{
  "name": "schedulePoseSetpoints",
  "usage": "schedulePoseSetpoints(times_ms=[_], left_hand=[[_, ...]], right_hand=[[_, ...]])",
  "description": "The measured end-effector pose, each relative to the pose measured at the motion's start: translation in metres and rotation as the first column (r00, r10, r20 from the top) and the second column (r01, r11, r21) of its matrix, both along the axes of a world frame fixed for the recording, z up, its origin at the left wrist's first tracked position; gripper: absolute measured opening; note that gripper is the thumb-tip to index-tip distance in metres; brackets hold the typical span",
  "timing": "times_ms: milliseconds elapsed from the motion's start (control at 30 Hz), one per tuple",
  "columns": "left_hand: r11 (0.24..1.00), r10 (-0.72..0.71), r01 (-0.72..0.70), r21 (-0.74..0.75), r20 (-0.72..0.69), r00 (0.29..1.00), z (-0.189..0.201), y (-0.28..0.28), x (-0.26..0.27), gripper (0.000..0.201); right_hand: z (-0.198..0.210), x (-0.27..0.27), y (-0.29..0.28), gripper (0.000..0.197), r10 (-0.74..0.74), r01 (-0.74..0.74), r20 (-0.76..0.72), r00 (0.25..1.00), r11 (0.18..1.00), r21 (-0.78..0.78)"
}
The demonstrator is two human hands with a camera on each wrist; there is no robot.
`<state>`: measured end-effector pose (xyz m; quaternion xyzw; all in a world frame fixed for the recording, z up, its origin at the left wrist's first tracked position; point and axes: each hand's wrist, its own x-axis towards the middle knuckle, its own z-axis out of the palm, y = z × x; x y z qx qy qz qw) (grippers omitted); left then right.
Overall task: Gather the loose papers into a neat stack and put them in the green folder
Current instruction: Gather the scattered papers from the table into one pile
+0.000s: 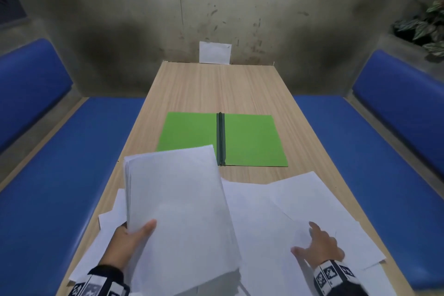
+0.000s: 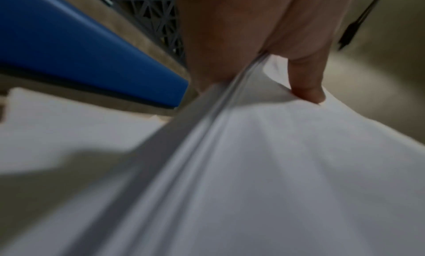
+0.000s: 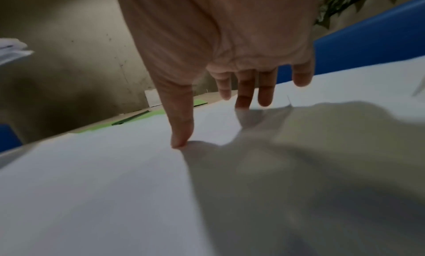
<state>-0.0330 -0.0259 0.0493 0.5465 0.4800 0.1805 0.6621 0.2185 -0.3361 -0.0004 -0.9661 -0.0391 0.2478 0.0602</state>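
Observation:
A green folder [image 1: 252, 139] lies open and flat on the middle of the wooden table [image 1: 216, 84], its dark spine [image 1: 220, 137] running away from me. My left hand [image 1: 134, 238] grips a thick stack of white papers [image 1: 177, 211] by its near left edge, thumb on top, lifted over the table; the stack covers the folder's near left corner. The left wrist view shows the thumb [image 2: 306, 81] pressing the sheaf [image 2: 264, 160]. My right hand [image 1: 317, 245] rests with straight, spread fingers on loose white sheets [image 1: 300, 199] at the near right. Fingertips [image 3: 181, 141] touch paper [image 3: 103, 187].
More loose sheets [image 1: 108, 218] poke out under the held stack at the near left. Blue padded benches [image 1: 60, 163] flank the table on both sides. A white card [image 1: 214, 52] leans on the wall at the far end. A leafy plant [image 1: 425, 24] sits far right.

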Motion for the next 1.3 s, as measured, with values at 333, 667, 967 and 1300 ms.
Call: schedulePoseSetpoints(times_ms=[333, 667, 967, 1300], left_hand=[[0.985, 0.042, -0.066, -0.162, -0.145, 0.989, -0.055, -0.005, -0.028, 0.038], [0.994, 0.030, -0.057, -0.095, -0.261, 0.965, -0.041, -0.026, -0.035, 0.057], [0.992, 0.065, -0.090, -0.083, -0.263, 0.963, -0.037, -0.028, -0.029, 0.055], [0.972, 0.217, -0.234, -0.001, -0.366, 0.905, -0.053, -0.004, -0.060, 0.038]], right_hand=[[0.016, 0.018, 0.013, 0.017, -0.118, 0.187, -0.174, 0.978, 0.865, 0.465], [-0.003, -0.013, 0.070, 0.020, -0.229, 0.312, -0.242, 0.943, 0.862, 0.400], [0.009, 0.002, 0.064, 0.031, -0.266, 0.373, -0.276, 0.924, 0.792, 0.484], [0.011, 0.030, -0.007, 0.026, -0.398, 0.410, -0.105, 0.911, 0.900, 0.148]])
